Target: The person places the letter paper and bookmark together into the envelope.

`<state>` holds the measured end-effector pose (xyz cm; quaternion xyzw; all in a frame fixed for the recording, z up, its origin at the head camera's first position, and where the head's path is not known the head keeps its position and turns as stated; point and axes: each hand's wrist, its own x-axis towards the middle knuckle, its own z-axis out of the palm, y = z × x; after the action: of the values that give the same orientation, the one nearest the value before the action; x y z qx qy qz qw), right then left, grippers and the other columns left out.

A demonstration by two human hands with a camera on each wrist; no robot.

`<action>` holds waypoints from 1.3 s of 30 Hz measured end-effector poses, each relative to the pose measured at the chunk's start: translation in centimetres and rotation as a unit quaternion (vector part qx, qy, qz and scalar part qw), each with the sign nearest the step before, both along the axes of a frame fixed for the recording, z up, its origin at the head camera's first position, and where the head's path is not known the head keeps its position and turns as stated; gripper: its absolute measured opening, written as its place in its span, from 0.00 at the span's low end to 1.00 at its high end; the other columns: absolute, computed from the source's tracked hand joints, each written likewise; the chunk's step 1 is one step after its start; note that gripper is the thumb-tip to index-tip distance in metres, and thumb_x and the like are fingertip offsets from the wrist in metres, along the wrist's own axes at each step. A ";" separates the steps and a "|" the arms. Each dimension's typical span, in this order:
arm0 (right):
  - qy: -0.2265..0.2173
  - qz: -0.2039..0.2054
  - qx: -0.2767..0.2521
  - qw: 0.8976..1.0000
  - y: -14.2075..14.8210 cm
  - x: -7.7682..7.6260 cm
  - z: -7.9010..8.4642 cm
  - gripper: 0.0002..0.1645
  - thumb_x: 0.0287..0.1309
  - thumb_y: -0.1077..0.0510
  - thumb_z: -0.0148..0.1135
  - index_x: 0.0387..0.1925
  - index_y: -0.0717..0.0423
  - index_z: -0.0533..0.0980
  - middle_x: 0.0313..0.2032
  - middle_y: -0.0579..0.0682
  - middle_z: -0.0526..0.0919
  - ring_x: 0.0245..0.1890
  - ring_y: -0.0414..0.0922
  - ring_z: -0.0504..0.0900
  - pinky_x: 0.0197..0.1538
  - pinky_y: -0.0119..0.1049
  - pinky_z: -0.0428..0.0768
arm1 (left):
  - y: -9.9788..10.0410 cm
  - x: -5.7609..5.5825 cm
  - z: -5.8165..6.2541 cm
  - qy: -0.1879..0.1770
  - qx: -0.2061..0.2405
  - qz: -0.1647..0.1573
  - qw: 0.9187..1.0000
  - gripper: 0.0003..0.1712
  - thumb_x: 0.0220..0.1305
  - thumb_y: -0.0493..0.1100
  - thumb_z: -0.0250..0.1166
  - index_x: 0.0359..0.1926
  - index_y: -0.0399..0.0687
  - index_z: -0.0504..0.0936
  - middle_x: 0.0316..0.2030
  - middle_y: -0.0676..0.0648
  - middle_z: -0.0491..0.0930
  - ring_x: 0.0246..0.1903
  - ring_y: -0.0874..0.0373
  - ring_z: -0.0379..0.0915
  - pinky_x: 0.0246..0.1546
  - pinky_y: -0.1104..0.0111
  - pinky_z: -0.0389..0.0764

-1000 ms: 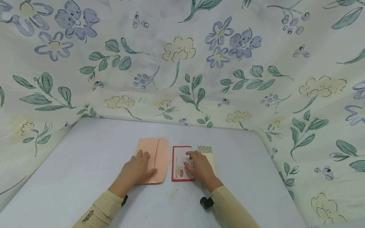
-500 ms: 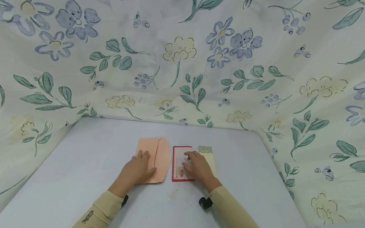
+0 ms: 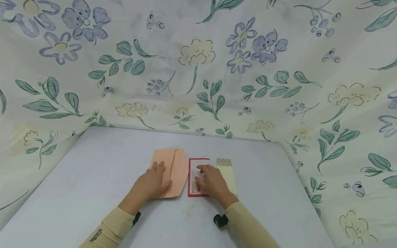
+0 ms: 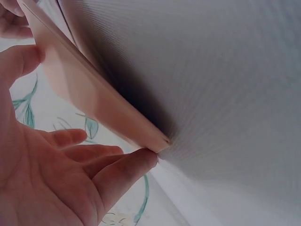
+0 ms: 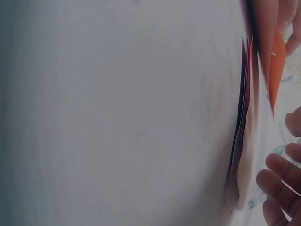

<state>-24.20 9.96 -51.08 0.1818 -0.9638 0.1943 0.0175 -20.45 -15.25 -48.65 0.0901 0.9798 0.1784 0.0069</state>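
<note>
My left hand [image 3: 148, 185] holds a peach paper envelope [image 3: 178, 168] near its left edge, thumb and fingers bearing on its upper face in the head view. The left wrist view shows the envelope [image 4: 89, 89] tilted, with a shadowed gap under it. To its right lies a white card with a red border [image 3: 194, 163], partly hidden under my right hand [image 3: 214, 182]. That hand hovers over it with loosely curled fingers. Its fingers [image 5: 280, 186] are apart from the cards in the right wrist view. A cream card with a patterned band [image 3: 227, 174] lies partly covered by the same hand.
All the papers lie on a white table [image 3: 263, 179] in front of a floral cloth backdrop [image 3: 173, 113]. A black camera [image 3: 220, 220] is worn at the right wrist. The two cards are side by side, close to the envelope.
My right hand has drifted left over the red-bordered card, uncovering more of the cream card. The left hand and envelope have shifted slightly right, and the envelope's right side sits slightly higher.
</note>
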 end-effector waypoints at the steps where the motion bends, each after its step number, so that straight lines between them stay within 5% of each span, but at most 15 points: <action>1: 0.002 0.001 0.004 1.000 -0.1 0.0 0.0 0.30 0.64 0.43 0.67 0.64 0.47 0.75 0.49 0.46 0.83 0.48 0.44 0.79 0.56 0.43 0.79 | 0.0 0.0 0.0 0.000 0.002 0.000 1.000 0.45 0.66 0.56 0.65 0.72 0.29 0.62 0.68 0.19 0.61 0.58 0.17 0.67 0.51 0.37 0.77; 23: -0.005 0.036 0.007 0.999 -2.6 -0.2 -0.2 0.31 0.69 0.44 0.62 0.69 0.48 0.72 0.43 0.43 0.82 0.48 0.43 0.79 0.59 0.46 0.74 | 0.3 0.4 0.1 -0.011 0.011 0.007 1.000 0.46 0.65 0.56 0.66 0.73 0.32 0.61 0.69 0.20 0.60 0.61 0.23 0.68 0.51 0.39 0.78; 28: -0.006 0.046 0.023 0.999 -3.1 -0.2 -0.2 0.30 0.68 0.45 0.63 0.69 0.48 0.74 0.48 0.46 0.83 0.49 0.45 0.78 0.63 0.48 0.73 | 0.4 0.3 0.1 -0.019 0.010 0.012 1.000 0.47 0.66 0.57 0.65 0.74 0.32 0.60 0.70 0.20 0.59 0.62 0.22 0.66 0.53 0.39 0.76; 39: 0.000 0.045 0.050 0.998 -3.8 0.2 0.2 0.29 0.66 0.46 0.67 0.67 0.46 0.77 0.49 0.47 0.82 0.45 0.42 0.76 0.60 0.41 0.75 | 0.6 0.5 0.3 -0.005 -0.034 -0.004 0.999 0.46 0.66 0.59 0.66 0.72 0.33 0.64 0.69 0.22 0.62 0.61 0.24 0.69 0.48 0.40 0.80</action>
<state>-23.98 6.17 -50.85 0.2262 -0.9630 0.1466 -0.0001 -19.96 -14.64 -48.31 0.0933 0.9848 0.1453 0.0156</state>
